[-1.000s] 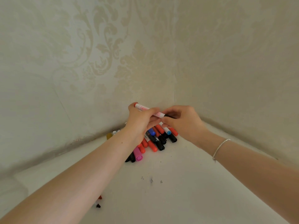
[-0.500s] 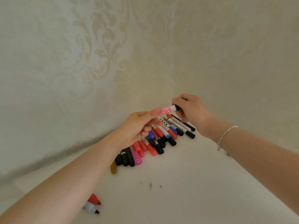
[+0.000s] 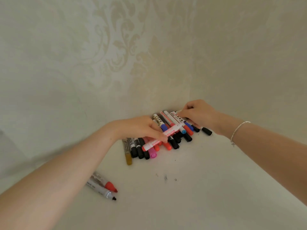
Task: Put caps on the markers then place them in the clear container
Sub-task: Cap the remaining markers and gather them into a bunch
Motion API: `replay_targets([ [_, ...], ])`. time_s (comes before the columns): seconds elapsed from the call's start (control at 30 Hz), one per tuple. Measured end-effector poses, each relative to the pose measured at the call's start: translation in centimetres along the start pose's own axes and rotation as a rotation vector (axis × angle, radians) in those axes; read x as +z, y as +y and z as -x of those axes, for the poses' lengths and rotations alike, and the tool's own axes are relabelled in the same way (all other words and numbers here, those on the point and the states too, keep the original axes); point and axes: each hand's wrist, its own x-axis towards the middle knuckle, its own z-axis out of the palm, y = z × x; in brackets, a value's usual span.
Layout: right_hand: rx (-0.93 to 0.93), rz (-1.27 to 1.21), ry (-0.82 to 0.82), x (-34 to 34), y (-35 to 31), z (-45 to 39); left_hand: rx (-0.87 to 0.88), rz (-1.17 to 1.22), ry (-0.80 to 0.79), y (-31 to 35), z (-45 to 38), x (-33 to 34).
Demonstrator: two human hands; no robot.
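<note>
The red-and-white marker (image 3: 162, 136) lay slanted above the heap of markers (image 3: 166, 140) in the wall corner, pinched mid-barrel by the left hand (image 3: 141, 128). The right hand (image 3: 198, 114) curled its fingers down into the heap's far end, what they gripped hidden. Two uncapped markers (image 3: 102, 185) sat apart on the white table (image 3: 191, 196), barrels partly behind the left forearm.

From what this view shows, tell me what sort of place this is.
Probably a room in a home: damask-patterned wallpaper meets in a corner above a plain white tabletop, where a pile of markers lies.
</note>
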Motion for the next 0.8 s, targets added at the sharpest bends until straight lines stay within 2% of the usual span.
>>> replay_targets([
  [0.1,-0.007,0.085,0.140,0.5,-0.6,0.0,-0.089,-0.257,-0.101,-0.8,0.9,0.1],
  [0.17,-0.030,0.118,0.166,1.2,-1.1,0.2,-0.154,-0.377,-0.091,-1.5,0.8,0.9],
  [0.27,-0.053,0.122,0.142,2.4,-1.8,0.7,-0.145,-0.415,-0.044,-2.5,0.4,2.3],
  [0.53,-0.047,-0.090,0.006,6.1,-2.6,1.6,-0.016,-0.634,0.167,-4.2,1.1,3.6],
  [0.67,-0.049,-0.252,-0.051,8.2,-3.0,1.9,-0.001,-0.616,0.220,-4.8,2.7,3.1],
  [0.8,-0.018,-0.358,-0.064,10.0,-3.6,2.8,-0.024,-0.489,0.250,-5.8,5.6,2.2],
])
